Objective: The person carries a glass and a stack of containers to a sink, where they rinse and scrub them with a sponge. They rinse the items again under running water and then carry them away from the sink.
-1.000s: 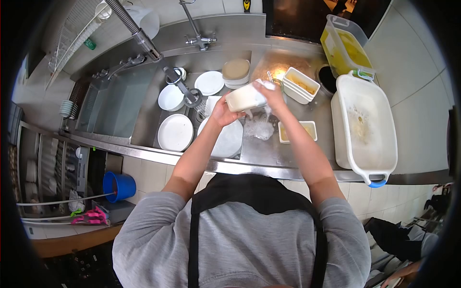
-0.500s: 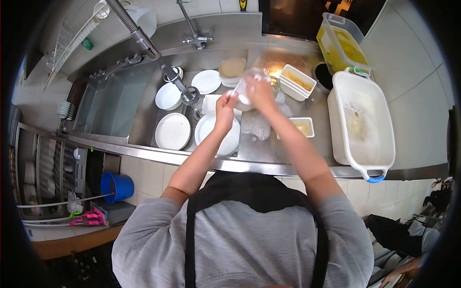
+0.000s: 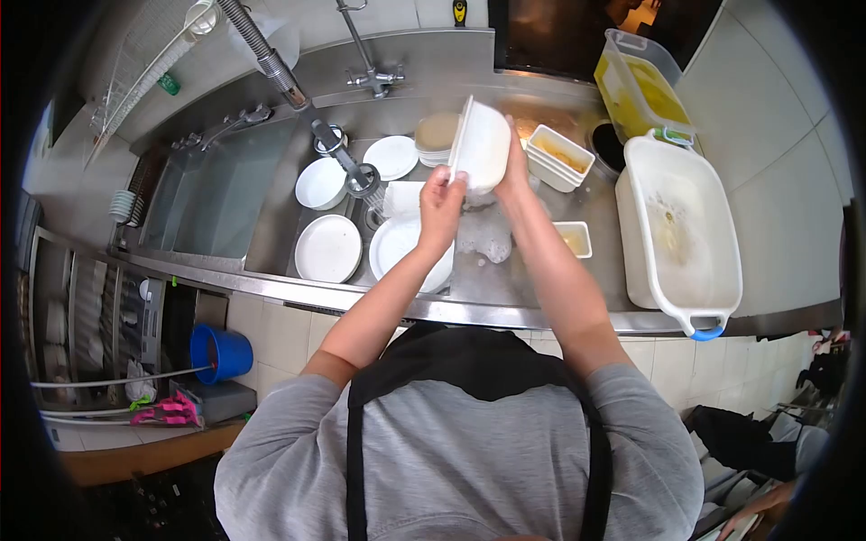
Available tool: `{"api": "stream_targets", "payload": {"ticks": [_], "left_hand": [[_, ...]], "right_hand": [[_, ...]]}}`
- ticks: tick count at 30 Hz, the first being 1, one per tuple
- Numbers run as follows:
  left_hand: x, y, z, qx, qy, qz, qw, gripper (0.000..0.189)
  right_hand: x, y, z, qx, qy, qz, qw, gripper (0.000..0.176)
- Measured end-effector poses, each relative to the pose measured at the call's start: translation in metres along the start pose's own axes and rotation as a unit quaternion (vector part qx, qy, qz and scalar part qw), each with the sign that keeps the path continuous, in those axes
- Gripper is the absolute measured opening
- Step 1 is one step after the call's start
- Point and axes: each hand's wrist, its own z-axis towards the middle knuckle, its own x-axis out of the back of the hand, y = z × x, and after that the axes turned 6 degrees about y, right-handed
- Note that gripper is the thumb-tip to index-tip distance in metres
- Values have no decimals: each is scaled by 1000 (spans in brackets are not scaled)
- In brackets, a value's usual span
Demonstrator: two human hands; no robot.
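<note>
- Left hand (image 3: 439, 206) grips the white container (image 3: 485, 149) by its lower rim, likely to steady its tilt.
- Right hand (image 3: 515, 169) braces the container's right side, fingers mostly hidden.
- Food-smeared tubs (image 3: 552, 173) stand just right of both hands, seemingly apart from dishes (image 3: 327, 249) leftward.
</note>
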Motion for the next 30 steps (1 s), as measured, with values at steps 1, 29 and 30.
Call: {"api": "stream_targets", "payload": {"ticks": [1,29,30], "left_hand": [[-6,-2,0,-28,-9,9,1000,7],[-110,-68,58,-198,-332,414,824,29],[-122,-87,86,-217,-288,500,787,30]], "right_hand": [[-1,0,-8,-86,-88,123,985,30],[303,-273,-84,-112,61,-835,536,57],[307,-268,-79,-167,68,-858,481,61]]}}
